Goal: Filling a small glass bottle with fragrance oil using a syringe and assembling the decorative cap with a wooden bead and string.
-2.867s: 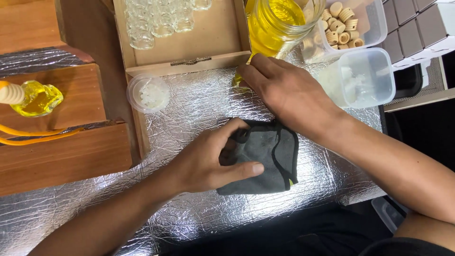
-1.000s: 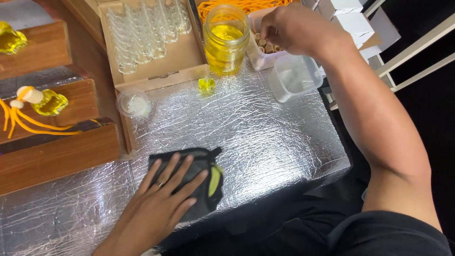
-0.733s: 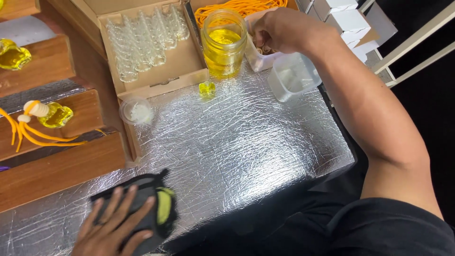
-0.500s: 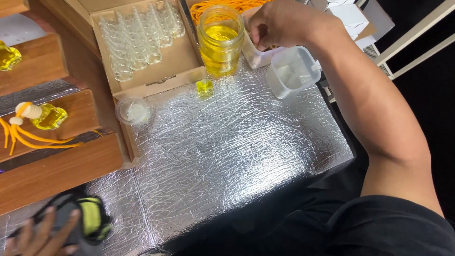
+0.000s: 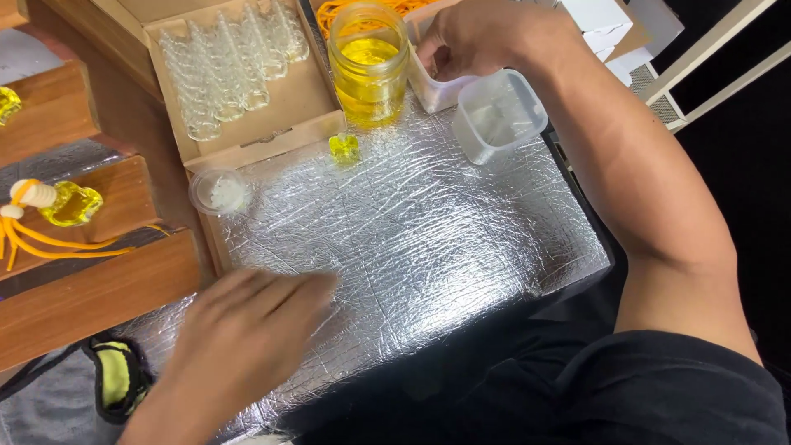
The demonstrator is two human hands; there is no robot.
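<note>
The right hand (image 5: 486,37) is curled into a white tub (image 5: 432,86) beside the jar (image 5: 368,62) of yellow liquid; what it grips, I cannot tell. A small yellow bottle (image 5: 344,147) stands on the foil (image 5: 428,247), seemingly filled but uncapped. Empty bottles (image 5: 231,62) wait in the box. The left hand (image 5: 247,334), blurred, hovers open and empty over the foil, the dark cloth (image 5: 115,379) beside it.

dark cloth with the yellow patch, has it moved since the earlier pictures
Yes. The dark cloth slid left along the foil mat, from its middle to its left end below the wooden steps.
</note>
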